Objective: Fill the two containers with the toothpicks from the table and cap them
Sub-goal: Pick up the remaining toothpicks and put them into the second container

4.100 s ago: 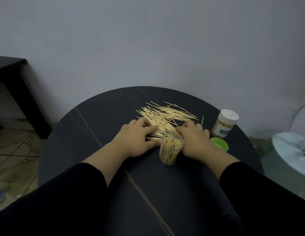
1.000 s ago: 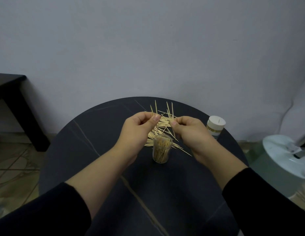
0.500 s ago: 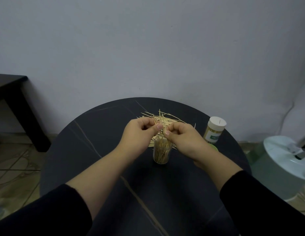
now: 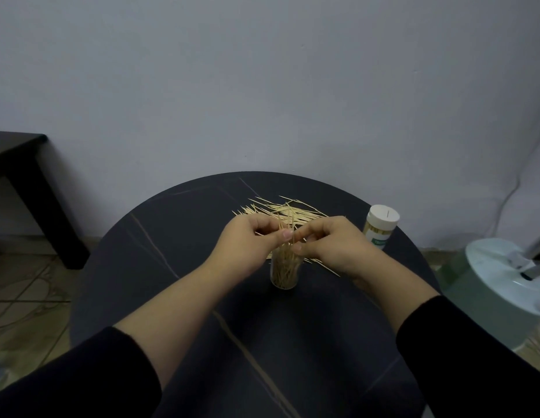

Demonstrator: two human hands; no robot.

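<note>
A clear open container (image 4: 285,271) stands upright at the middle of the round dark table (image 4: 178,267), partly filled with toothpicks. Directly above its mouth my left hand (image 4: 247,245) and my right hand (image 4: 332,244) together pinch a bunch of toothpicks (image 4: 287,233) held upright, their lower ends reaching into the container. A loose pile of toothpicks (image 4: 280,208) lies on the table behind my hands. The second container (image 4: 380,226), capped with a white lid, stands at the right of the table.
A dark side table (image 4: 24,176) stands at the left by the wall. A pale round appliance (image 4: 500,285) sits on the floor to the right of the table. The wall runs close behind the table's far edge.
Both hands gathered toothpicks off the pile, lifted them, brought them together and lowered the bunch onto the open container's mouth. The green lid seen earlier at the right is now hidden.
</note>
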